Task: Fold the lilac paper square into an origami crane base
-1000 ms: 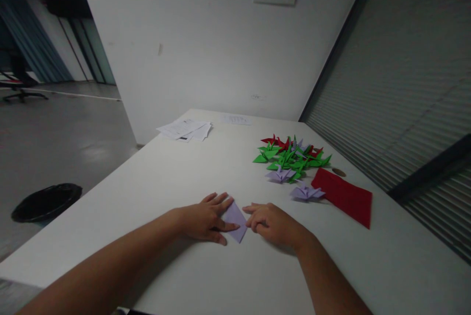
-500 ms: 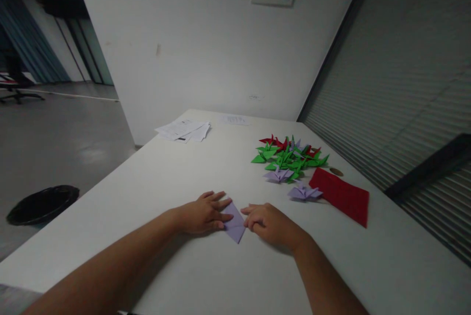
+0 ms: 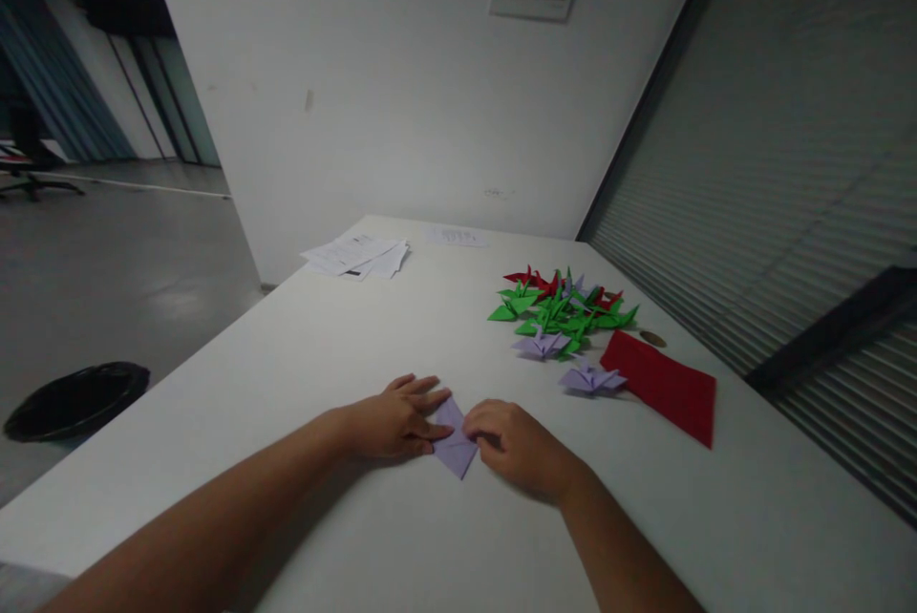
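A small piece of folded light purple origami paper [image 3: 458, 456] lies on the white table in front of me, one corner pointing toward me. My left hand [image 3: 395, 422] is spread flat, and its fingers press on the paper's left side and middle. At the right edge, my right hand [image 3: 512, 441] has its fingers bent together on the paper, and they cover part of that edge. Beyond my right hand sit two light purple paper cranes [image 3: 591, 378], with a heap of green paper cranes [image 3: 565, 312] and red paper cranes [image 3: 548, 283] behind them.
Red paper sheets [image 3: 666, 389] lie to the right, beside a small round brownish object [image 3: 652, 339]. Printed papers [image 3: 354, 255] rest at the far left of the table [image 3: 272, 374]. A black-lined bin [image 3: 75, 403] stands on the floor at left; blinds [image 3: 774, 212] border the right side.
My right hand has shifted slightly left onto the paper's right edge, its fingers now more curled. My left hand stays spread on the paper.
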Motion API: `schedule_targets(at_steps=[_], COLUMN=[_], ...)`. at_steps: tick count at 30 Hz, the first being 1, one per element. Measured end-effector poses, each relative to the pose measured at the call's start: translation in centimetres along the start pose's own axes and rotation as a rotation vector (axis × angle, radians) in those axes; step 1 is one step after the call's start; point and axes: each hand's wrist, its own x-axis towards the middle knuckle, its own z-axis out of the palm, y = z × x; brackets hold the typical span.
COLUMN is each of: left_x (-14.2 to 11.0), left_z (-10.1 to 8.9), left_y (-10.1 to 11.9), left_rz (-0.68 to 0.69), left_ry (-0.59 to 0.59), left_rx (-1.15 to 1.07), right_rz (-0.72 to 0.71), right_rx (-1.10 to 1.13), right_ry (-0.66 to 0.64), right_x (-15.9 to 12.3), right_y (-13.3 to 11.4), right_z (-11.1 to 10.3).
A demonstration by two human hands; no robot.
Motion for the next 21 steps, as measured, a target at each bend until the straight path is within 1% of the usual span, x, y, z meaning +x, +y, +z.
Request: schedule_targets(at_steps=[3,6,9,13,18,21], left_x=[-0.1,0.0,0.6,1.4,1.6,1.6], left_z=[-0.1,-0.2,0.0,0.3,-0.1,-0.4], left_y=[0.1,0.2,0.4,0.7,1.1,1.1], left_rz=[0.028,0.037,0.039,0.098,0.135,0.136], left_ry=[0.037,0.073,0.122,0.189,0.192,0.187], left_rx=[-0.010,-0.022,-0.002,0.035,0.062,0.067], right_rz=[-0.031,-0.036,-0.007,0.039,0.038,0.082], right_rx=[-0.002,0.026,0.057,0.085,0.080,0.068], right_ry=[-0.009,-0.036,-0.070,-0.062,-0.059,-0.035], right_x=[0.2,0.2,0.1,0.0,0.0,0.0], right_y=[-0.6,-0.6,-0.3,0.1,0.1,-0.1], right_z=[0.0,-0.1,-0.1,0.0,0.2,0.3])
